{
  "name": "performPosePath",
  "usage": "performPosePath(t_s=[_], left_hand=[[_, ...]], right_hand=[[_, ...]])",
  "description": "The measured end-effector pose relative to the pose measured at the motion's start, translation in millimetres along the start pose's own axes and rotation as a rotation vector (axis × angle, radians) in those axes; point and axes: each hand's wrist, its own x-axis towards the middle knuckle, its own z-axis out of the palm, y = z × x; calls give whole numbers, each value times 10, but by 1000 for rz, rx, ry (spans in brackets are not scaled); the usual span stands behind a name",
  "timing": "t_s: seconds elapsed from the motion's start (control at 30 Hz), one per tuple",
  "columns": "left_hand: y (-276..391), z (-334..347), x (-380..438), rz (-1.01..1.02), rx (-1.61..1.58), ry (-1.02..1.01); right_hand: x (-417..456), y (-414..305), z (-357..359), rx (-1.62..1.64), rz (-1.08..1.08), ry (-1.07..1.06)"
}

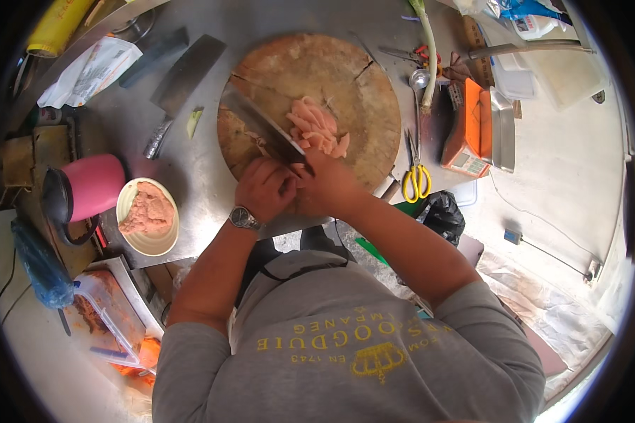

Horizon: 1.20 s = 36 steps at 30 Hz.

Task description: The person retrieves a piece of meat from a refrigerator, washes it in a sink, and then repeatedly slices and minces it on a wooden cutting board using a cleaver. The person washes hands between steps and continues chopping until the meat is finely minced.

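Note:
My right hand [325, 174] grips a cleaver [262, 124] by its handle, the blade slanting up and left over a round wooden chopping block [365, 116]. Beside the blade, at the block's near edge, is my left hand [267, 185], with curled fingers and a metal watch at the wrist. Whether it holds a piece of meat is hidden by the fingers. Just past the right hand lies a small heap of sliced raw pale-pink meat [315, 124]. A few scraps [256, 140] lie on the wood left of the blade.
Left of the block are a second cleaver [190, 74], a bowl [132, 240] of minced meat [151, 209] and a pink kettle [98, 185]. To the right lie yellow-handled scissors [417, 182], a ladle [419, 79], a long green onion [428, 47] and an orange scale [468, 132].

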Motion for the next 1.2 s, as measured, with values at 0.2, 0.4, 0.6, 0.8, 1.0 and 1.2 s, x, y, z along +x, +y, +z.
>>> performPosePath(t_s=[0.2,0.4,0.6,0.8,1.0,1.2], left_hand=[[-20,-21,-88,23,-26,56],[-20,24,-137,-2,-6,53],[7,12,-135,-28,33,9],[38,-10,-62,1,32,28],[-31,44,-99,-15,-7,44],[-28,13,-102,-18,-23,46]], right_hand=[[-509,4,-429,-64,334,-157],[-1003,90,-300,-185,216,-241],[-873,62,-172,-161,341,-304],[-98,111,323,-29,128,-61],[136,72,172,87,99,46],[-495,-95,-401,-105,296,-161]])
